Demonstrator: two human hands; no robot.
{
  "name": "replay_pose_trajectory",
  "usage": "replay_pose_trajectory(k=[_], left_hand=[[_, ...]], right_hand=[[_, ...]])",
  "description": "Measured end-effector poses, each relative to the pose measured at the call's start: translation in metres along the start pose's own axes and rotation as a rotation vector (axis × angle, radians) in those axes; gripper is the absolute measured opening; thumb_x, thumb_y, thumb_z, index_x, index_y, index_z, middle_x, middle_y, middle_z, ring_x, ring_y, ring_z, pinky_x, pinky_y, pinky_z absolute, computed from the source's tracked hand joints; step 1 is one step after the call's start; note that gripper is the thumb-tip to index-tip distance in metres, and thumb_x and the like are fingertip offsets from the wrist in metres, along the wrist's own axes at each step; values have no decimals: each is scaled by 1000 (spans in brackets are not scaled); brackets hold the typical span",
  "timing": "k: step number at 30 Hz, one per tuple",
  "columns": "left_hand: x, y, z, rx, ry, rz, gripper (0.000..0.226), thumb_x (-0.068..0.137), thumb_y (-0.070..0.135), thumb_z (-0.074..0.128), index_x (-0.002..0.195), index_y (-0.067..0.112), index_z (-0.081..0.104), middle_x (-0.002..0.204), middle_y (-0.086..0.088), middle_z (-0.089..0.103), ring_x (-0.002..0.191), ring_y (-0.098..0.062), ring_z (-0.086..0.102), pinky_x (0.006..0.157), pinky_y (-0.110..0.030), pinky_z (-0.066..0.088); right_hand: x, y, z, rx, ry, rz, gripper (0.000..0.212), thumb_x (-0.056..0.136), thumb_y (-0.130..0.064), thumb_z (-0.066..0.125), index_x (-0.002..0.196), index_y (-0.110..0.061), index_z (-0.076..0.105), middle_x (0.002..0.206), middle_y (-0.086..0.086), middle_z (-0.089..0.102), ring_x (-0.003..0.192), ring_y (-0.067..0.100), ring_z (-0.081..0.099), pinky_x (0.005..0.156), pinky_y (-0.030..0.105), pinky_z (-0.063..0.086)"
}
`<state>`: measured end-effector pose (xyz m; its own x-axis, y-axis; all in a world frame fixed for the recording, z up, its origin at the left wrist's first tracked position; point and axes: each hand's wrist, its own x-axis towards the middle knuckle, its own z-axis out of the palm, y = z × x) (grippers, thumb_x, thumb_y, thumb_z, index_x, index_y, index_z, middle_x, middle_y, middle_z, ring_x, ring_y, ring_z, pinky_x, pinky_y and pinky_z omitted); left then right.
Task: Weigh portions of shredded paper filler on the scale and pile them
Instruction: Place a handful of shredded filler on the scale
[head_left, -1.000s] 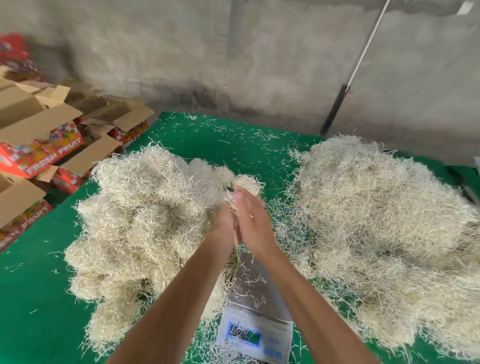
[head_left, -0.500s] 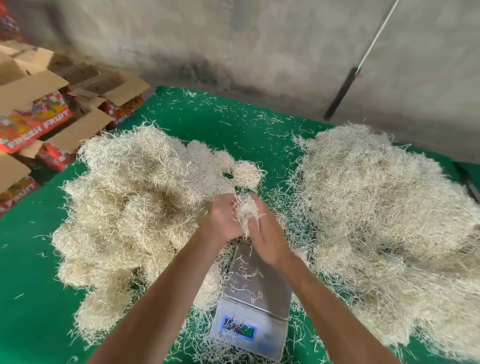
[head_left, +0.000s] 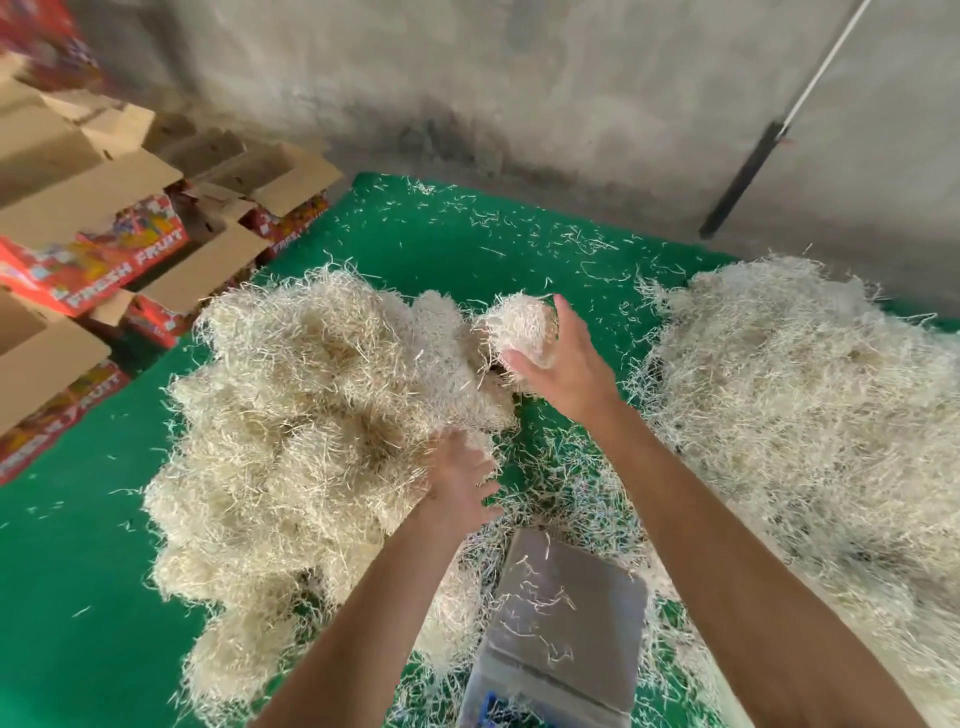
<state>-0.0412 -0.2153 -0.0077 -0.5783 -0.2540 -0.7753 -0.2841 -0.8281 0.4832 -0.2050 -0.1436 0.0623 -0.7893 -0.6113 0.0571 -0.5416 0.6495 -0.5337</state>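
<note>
We see the piling step in hand. The right hand (head_left: 563, 371) reaches forward with fingers spread wide, and a small wad of shredded paper (head_left: 519, 327) sits at its fingertips, at the far right edge of the left pile (head_left: 311, 415); we cannot tell whether the wad is held lightly or has just been let go. The left hand (head_left: 460, 480) rests with relaxed fingers against the near edge of the same pile and holds nothing that we can make out. The scale (head_left: 563, 623) stands near us between the two forearms, its platform carrying only a few stray strands, so we judge that this portion is weighed and is now joining the left pile.

The next move, in our judgement, calls for drawing a fresh handful from the right pile (head_left: 805, 405), the looser mass well apart across the green desk (head_left: 467, 244), and setting it on the platform. The scale's display lies at the bottom edge and is too cut off to read.

Open fruit cartons (head_left: 119, 249) stand stacked beyond the left edge of the desk. A pole (head_left: 769, 135) leans on the grey wall. Loose strands litter the cloth around the scale; they may drift onto the platform and disturb a reading.
</note>
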Motion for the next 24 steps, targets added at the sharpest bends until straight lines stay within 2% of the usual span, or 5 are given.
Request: replay_pose_trajectory(k=[5, 8, 12, 16, 24], left_hand=[[-1, -27, 21, 192, -11, 58, 50, 106, 44, 38, 142, 11, 49, 135, -8, 62, 115, -26, 63, 94, -47, 51], [-13, -52, 48, 315, -113, 53, 46, 106, 44, 39, 134, 11, 56, 121, -6, 69, 106, -25, 68, 94, -46, 54], [-22, -95, 98, 517, -284, 45, 39, 106, 42, 42, 128, 15, 58, 131, -8, 64, 115, -26, 63, 103, -49, 50], [-26, -144, 154, 732, -338, 78, 39, 105, 39, 48, 138, 18, 51, 133, -7, 62, 115, -25, 63, 99, -47, 53], [0, -206, 217, 979, -219, 258, 57, 100, 52, 51, 151, 33, 34, 157, -4, 35, 134, -31, 45, 105, -57, 46]], right_hand=[[-87, 60, 37, 63, -175, 131, 87, 98, -62, 53, 164, -23, 12, 168, 5, 27, 139, 27, 50, 117, 57, 38], [-147, 96, 35, 138, -83, 199, 68, 105, -50, 50, 161, -22, 25, 153, 7, 51, 107, 19, 66, 101, 45, 53], [-201, 143, 2, 151, 101, 271, 59, 106, -49, 50, 155, -21, 33, 136, 3, 63, 112, 20, 67, 78, 21, 52], [-245, 205, -35, 81, 174, 428, 71, 104, -54, 51, 159, -17, 28, 157, 8, 47, 132, 28, 56, 108, 47, 48], [-271, 286, -44, 185, 118, 558, 84, 99, -45, 65, 163, -15, 19, 166, 13, 30, 147, 33, 40, 120, 50, 35]])
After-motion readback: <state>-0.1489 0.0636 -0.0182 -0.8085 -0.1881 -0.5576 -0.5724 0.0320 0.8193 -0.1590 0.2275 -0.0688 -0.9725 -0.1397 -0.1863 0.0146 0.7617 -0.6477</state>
